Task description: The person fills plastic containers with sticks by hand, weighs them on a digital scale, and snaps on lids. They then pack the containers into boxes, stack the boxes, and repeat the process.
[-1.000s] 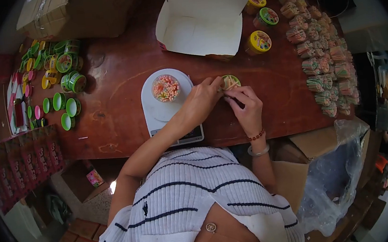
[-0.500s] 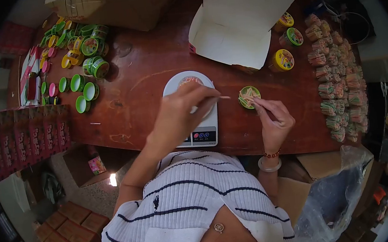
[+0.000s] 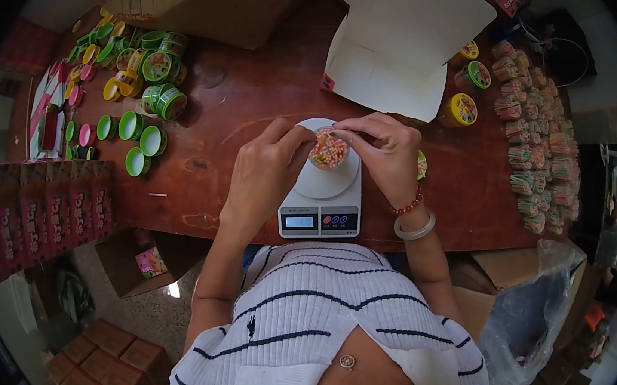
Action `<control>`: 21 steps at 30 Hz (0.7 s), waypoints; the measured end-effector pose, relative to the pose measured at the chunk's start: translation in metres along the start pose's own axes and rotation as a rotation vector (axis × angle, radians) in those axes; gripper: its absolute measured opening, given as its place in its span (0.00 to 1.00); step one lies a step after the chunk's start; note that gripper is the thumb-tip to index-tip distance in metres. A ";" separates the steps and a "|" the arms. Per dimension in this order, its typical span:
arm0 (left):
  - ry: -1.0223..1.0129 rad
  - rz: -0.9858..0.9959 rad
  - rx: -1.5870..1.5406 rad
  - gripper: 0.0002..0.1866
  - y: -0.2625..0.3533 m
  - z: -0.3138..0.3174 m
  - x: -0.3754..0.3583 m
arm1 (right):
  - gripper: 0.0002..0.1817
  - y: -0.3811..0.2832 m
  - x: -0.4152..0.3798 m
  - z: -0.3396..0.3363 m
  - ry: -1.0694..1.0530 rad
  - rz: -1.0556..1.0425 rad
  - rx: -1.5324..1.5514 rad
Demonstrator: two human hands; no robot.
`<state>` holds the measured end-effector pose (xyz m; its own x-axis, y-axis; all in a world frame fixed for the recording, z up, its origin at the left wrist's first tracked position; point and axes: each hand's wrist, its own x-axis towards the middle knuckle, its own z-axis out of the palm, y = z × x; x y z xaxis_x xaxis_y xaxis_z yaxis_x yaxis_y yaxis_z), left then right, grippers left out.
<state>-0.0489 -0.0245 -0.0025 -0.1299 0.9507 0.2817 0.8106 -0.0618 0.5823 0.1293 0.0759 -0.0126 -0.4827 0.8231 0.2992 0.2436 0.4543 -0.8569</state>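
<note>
A small clear cup (image 3: 330, 153) full of tiny orange, white and red balls is over the round pan of a white kitchen scale (image 3: 328, 183). My left hand (image 3: 265, 168) pinches the cup's left edge with thumb and fingers. On the opposite side, my right hand (image 3: 388, 150) has its thumb and fingertips pressed to the upper right rim. The scale's display is lit, but its figures are too small to read. Mostly hidden behind my right hand is a green tub (image 3: 421, 165), with only a sliver of it showing.
Green, yellow and pink tubs and lids (image 3: 144, 143) spread over the back left of the table. An open white box (image 3: 398, 48) stands behind the scale. Lidded tubs (image 3: 461, 109) and bundles of thin sticks (image 3: 522, 147) line the right. Pink packets (image 3: 47, 209) stand left.
My right hand has left the green tub of biscuit sticks and come to the clear cup. My left hand, which held a thin stick, is now at the cup's other side.
</note>
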 end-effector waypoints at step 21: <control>0.399 -0.305 0.197 0.18 -0.117 -0.051 -0.009 | 0.15 0.028 -0.015 0.028 0.035 -0.154 -0.322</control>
<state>-0.1718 -0.0416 -0.0341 -0.5516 0.7250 0.4125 0.7892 0.2934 0.5395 0.1199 0.0664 -0.0530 -0.5069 0.7453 0.4331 0.4255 0.6533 -0.6263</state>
